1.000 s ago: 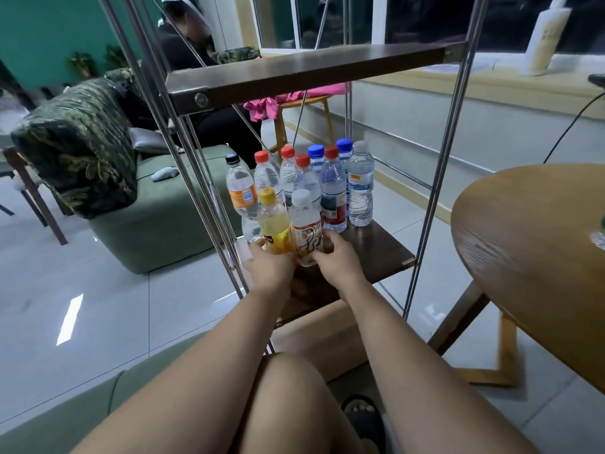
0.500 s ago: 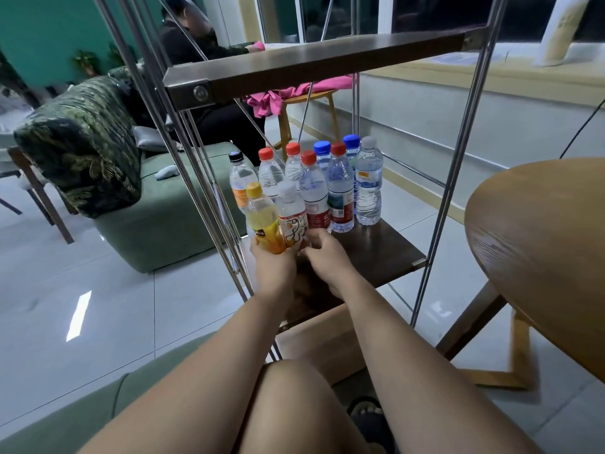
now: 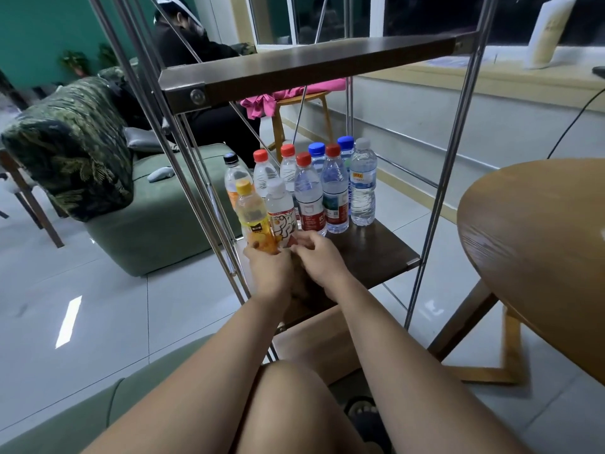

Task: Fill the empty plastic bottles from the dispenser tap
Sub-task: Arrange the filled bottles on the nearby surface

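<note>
As hands (image 3: 270, 270) grip bottles (image 3: 251, 208), labels (image 3: 284, 224) illegible

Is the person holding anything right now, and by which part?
Yes. The left grip holds the yellow-cap bottle by its base; the right grip pinches the white-cap bottle low, near its base.

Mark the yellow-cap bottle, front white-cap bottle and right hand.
yellow-cap bottle (image 3: 252, 217): head view, on its mid body.
front white-cap bottle (image 3: 281, 221): head view, on its label.
right hand (image 3: 322, 260): head view, on the back of the hand.
</note>
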Demonstrator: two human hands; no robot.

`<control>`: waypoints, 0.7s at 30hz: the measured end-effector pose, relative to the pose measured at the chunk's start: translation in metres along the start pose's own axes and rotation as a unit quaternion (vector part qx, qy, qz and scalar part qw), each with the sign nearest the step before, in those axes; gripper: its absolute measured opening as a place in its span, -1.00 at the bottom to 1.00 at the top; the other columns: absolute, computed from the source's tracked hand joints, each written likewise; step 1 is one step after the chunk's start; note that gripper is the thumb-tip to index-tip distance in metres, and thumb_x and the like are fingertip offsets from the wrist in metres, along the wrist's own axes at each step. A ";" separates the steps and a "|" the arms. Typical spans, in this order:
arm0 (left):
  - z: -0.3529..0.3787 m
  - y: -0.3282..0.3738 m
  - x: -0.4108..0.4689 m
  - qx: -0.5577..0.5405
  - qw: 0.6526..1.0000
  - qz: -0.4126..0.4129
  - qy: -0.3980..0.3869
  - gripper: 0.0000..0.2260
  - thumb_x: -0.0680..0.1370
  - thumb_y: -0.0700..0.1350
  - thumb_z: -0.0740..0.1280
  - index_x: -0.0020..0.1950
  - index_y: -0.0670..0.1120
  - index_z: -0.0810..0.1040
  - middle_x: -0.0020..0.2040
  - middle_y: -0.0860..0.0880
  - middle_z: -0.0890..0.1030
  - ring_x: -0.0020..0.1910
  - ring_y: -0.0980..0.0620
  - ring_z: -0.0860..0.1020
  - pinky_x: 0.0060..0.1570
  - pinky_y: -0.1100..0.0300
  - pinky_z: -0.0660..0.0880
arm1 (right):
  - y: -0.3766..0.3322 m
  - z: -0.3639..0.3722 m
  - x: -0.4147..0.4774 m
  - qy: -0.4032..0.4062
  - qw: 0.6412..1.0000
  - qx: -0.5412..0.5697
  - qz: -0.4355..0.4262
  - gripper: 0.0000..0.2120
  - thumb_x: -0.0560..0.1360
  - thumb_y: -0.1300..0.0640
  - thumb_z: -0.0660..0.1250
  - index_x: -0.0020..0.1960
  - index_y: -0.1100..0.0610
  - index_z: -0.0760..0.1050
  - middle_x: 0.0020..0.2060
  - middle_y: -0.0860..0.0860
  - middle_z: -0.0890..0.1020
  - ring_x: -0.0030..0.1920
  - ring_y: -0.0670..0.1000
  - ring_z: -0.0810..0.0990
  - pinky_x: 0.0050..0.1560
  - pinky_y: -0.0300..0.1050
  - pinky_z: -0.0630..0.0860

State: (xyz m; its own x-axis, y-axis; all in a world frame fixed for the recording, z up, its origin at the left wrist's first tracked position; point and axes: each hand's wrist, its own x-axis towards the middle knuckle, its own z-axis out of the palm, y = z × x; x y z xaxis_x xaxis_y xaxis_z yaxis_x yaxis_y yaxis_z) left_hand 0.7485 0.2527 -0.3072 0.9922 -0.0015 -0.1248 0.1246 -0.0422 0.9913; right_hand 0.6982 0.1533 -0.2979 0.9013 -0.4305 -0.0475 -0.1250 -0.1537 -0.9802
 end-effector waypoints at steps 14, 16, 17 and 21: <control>0.075 0.083 -0.115 0.138 0.922 0.229 -0.282 -0.57 0.57 0.02 0.55 0.36 0.13 0.46 0.13 0.13 0.64 0.09 0.19 0.66 0.07 0.17 0.67 | -0.047 -0.161 -0.112 0.272 0.948 -0.126 -0.110 -0.70 0.56 0.04 0.55 0.26 -0.11 0.62 0.05 -0.23 0.73 -0.01 -0.26 0.69 0.02 -0.28 0.62; 0.097 0.090 -0.129 0.160 0.902 0.234 -0.326 -0.60 0.55 0.01 0.58 0.31 0.19 0.52 0.08 0.13 0.68 -0.02 0.26 0.67 -0.01 0.16 0.67 | -0.045 -0.184 -0.130 0.300 0.940 -0.126 -0.104 -0.70 0.56 0.11 0.53 0.27 -0.06 0.63 0.03 -0.21 0.72 -0.01 -0.33 0.65 -0.03 -0.43 0.54; 0.111 0.092 -0.135 0.174 0.891 0.243 -0.343 -0.63 0.54 0.01 0.58 0.28 0.19 0.54 0.05 0.14 0.69 -0.05 0.27 0.67 -0.05 0.17 0.66 | -0.043 -0.197 -0.138 0.316 0.934 -0.130 -0.103 -0.70 0.57 0.13 0.53 0.27 -0.02 0.63 0.02 -0.21 0.71 -0.01 -0.37 0.63 -0.05 -0.50 0.49; 0.159 0.100 -0.162 0.177 0.854 0.279 -0.401 -0.70 0.51 -0.07 0.59 0.18 0.14 0.61 -0.01 0.10 0.71 -0.07 0.18 0.70 -0.01 0.11 0.63 | -0.036 -0.239 -0.173 0.380 0.911 -0.136 -0.082 -0.72 0.60 0.06 0.51 0.30 -0.04 0.61 0.10 -0.22 0.69 0.07 -0.27 0.63 0.01 -0.51 0.46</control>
State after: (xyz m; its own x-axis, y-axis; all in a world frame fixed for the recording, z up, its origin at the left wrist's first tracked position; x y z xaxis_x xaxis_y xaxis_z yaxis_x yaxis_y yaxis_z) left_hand 0.5991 0.0894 -0.1948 0.5542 -0.7988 0.2338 -0.5177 -0.1109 0.8483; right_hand 0.4472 0.0207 -0.2085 0.3835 -0.8571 0.3440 -0.2058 -0.4424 -0.8729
